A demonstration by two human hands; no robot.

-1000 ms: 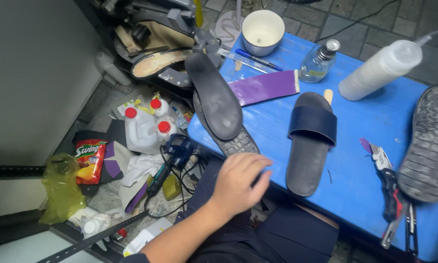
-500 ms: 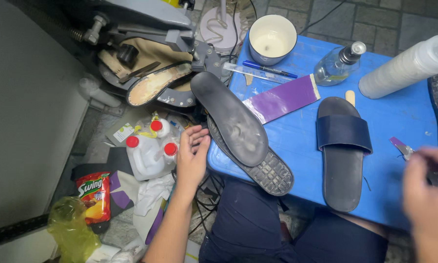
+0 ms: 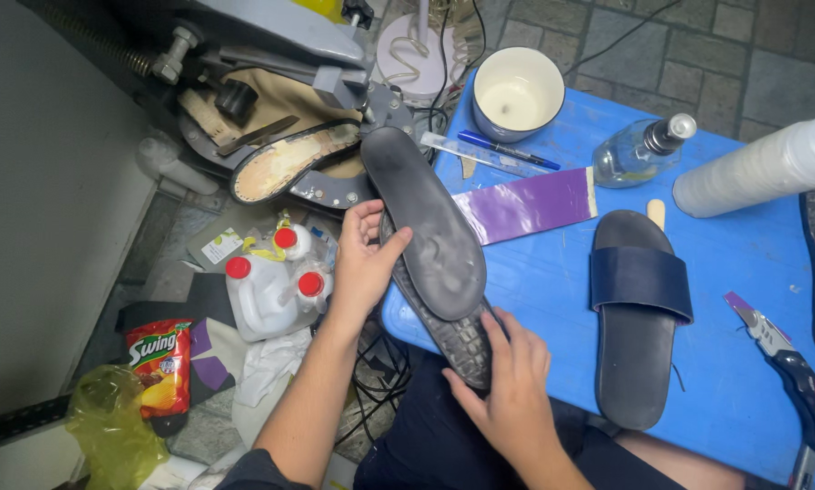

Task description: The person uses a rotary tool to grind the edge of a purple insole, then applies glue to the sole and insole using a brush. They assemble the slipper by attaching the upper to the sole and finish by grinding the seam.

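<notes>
Two layers are being kept aligned: the dark insole (image 3: 423,231) is gripped at its edge by the left hand (image 3: 364,263), while the treaded sole (image 3: 454,334) beneath is clasped by the right hand (image 3: 514,388), steadied against the blue tabletop (image 3: 552,290).

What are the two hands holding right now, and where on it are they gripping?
Both hold the dark insole and treaded sole stacked together: the left hand grips the left edge near the middle, the right hand holds the near end.
</notes>
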